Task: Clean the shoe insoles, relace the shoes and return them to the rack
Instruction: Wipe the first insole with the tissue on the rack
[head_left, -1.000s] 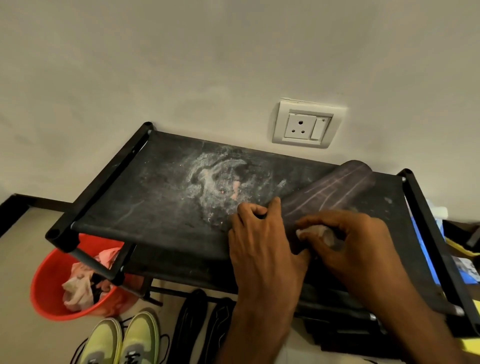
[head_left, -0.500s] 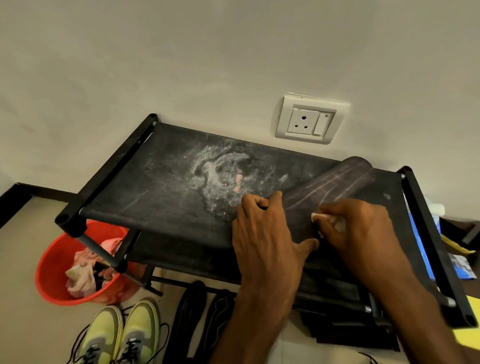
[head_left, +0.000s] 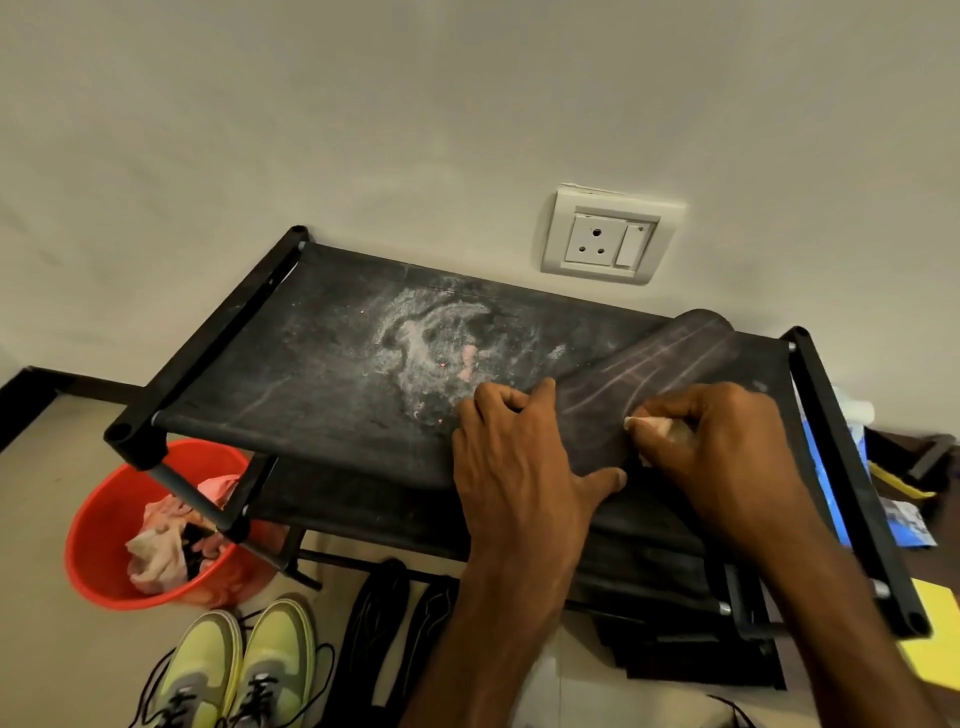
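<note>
Step in hand: cleaning. One dark insole (head_left: 660, 364) was being wiped; relacing and returning the shoes looked not yet begun.
Next move: by my judgement, steady strokes along the insole toward its far toe end, with the holding hand keeping it from sliding on the fabric shelf.
Bucket (head_left: 93, 519): red, on the floor at the far left, with crumpled rags inside.
Shoes (head_left: 239, 670): a yellow-green pair on the floor below the rack, laces loose.
Dark pieces (head_left: 379, 618): two long, dark shapes beside the shoes, perhaps more insoles; I could not tell.
Rack (head_left: 291, 374): black frame with a fabric top shelf, which carried a pale powdery patch (head_left: 431, 343) near its middle.
Left hand (head_left: 519, 467): lay on the insole's near end, fingers bent at its left edge, thumb stretched across it, pinning it to the shelf.
Insole: lay flat on the right part of the top shelf, toe end pointing to the wall, faint pale streaks on it.
Right hand (head_left: 727, 447): fingers curled tight around a small pale cloth (head_left: 652, 425), pressing it against the insole just beside the left thumb.
</note>
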